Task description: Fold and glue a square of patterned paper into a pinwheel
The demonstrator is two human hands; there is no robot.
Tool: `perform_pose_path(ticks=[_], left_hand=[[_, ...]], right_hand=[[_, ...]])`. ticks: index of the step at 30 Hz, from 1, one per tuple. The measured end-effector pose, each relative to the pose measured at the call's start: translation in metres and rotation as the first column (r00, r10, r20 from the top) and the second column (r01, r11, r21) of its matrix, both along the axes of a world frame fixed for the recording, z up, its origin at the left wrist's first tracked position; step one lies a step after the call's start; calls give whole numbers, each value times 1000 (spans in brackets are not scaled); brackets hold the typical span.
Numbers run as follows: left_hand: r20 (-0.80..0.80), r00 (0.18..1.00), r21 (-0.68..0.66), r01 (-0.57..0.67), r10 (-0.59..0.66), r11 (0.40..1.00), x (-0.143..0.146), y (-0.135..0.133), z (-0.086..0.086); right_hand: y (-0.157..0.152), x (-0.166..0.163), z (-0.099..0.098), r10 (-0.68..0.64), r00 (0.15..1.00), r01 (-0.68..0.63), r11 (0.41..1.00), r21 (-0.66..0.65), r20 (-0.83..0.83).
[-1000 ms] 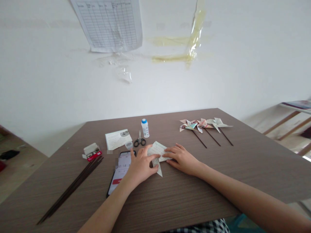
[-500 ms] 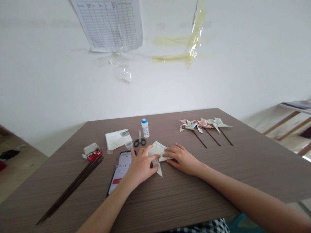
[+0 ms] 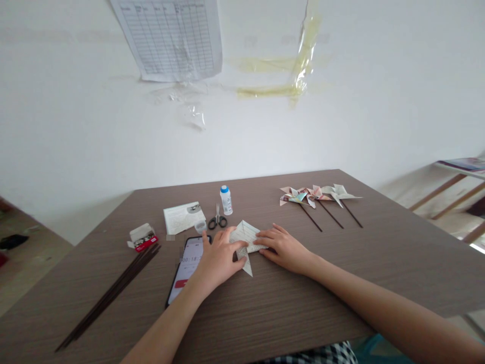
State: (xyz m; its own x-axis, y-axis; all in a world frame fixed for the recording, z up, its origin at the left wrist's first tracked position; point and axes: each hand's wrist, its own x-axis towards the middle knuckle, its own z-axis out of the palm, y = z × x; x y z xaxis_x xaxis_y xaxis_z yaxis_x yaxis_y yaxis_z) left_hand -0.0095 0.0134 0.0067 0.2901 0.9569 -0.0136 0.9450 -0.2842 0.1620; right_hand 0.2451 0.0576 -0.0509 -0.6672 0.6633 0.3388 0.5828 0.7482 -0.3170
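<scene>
A pale, lined sheet of folded paper (image 3: pixel 244 233) lies on the table between my hands, creased into pointed flaps. One flap sticks out toward me. My left hand (image 3: pixel 217 253) grips its left side, thumb on the lower flap and the other fingers bent over the edge. On the right side, the fingers of my right hand (image 3: pixel 282 247) press the paper down, close together. Both hands cover parts of the paper. Under my left wrist, a phone (image 3: pixel 185 268) showing a timer is partly hidden. Just beyond the left hand are black-handled scissors (image 3: pixel 217 221) and a small clear cup (image 3: pixel 200 226).
A blue-capped bottle (image 3: pixel 226 200) stands behind the scissors. To the left are a paper pad (image 3: pixel 182 218), a small red-and-white box (image 3: pixel 143 236) and dark thin sticks (image 3: pixel 109 296). Three paper pinwheels (image 3: pixel 320 196) on sticks lie at the back right. A wall rises behind the table (image 3: pixel 382 258).
My hands and the paper stay nearly in place. The left hand has shifted very slightly left, and the whole view has drifted a little.
</scene>
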Motion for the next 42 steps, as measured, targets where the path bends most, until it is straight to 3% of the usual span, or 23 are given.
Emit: perform_pose_path(ticks=[11, 23, 42], left_hand=[[45, 999, 71, -9, 6, 997, -3, -3, -6], [14, 1000, 47, 23, -24, 999, -4, -2, -4], [3, 999, 128, -32, 32, 991, -9, 0, -3]], right_hand=[[-2, -1, 5, -11, 1000, 11, 1000, -26, 21], [-4, -2, 5, -25, 999, 25, 1000, -15, 22], [0, 3, 7, -22, 1000, 22, 1000, -9, -8]])
